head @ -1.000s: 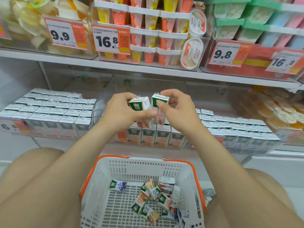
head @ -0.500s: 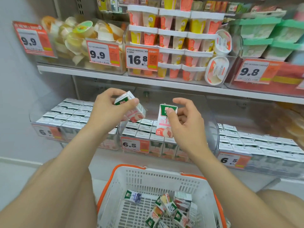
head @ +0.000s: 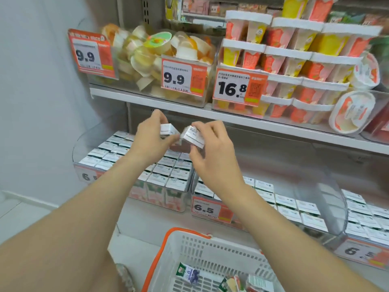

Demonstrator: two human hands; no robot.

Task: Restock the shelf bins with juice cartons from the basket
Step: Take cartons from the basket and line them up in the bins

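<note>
The left hand (head: 150, 142) and right hand (head: 213, 159) each pinch a small white-topped juice carton (head: 194, 137) above the clear plastic shelf bin (head: 176, 196), likely to slot into its rows; others lie in the orange-rimmed white basket (head: 168, 247)

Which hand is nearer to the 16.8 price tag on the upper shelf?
Right. The right hand, gripping a carton, is below the 16.8 tag and slightly to its left. The left hand, gripping a second carton, is farther left.

My left hand (head: 150, 142) and right hand (head: 212, 152) each grip a juice carton (head: 193, 137) above the shelf bin's (head: 166, 194) front edge
</note>
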